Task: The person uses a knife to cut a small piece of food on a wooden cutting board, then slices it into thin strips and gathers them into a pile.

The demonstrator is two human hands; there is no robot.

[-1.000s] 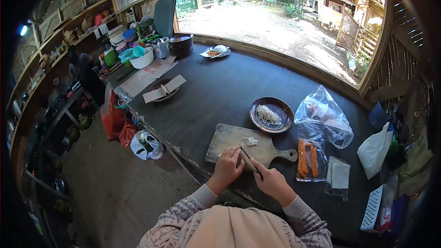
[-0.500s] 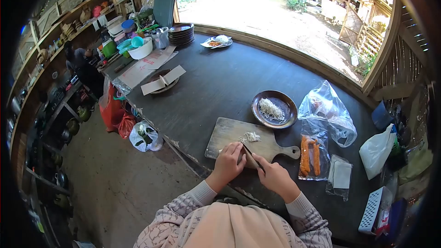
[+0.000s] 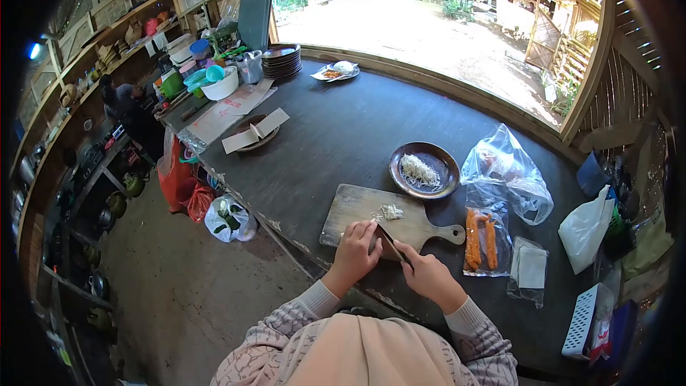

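Observation:
My right hand (image 3: 434, 279) is wrapped round the handle of a knife (image 3: 387, 238), whose blade slants over the wooden cutting board (image 3: 346, 209). Beside the blade, my left hand (image 3: 355, 250) rests on the board with its fingers curled down; whatever lies under them is hidden. Thin pale shreds (image 3: 390, 211) form a small heap on the board, just beyond the knife tip. Behind the board stands a round brown plate (image 3: 452, 184) bearing a larger mound of whitish shreds (image 3: 420, 171).
To the right lie a plastic bag of orange sticks (image 3: 481, 239), a clear bag (image 3: 511, 179), a small white packet (image 3: 529, 268) and a white basket (image 3: 580, 322). Stacked plates (image 3: 281, 63) and a served plate (image 3: 335, 72) stand far back. Another person (image 3: 123, 104) is at the left.
The camera view has shifted slightly. Both hands and the knife stay at nearly the same spot on the board, and the shreds look much the same.

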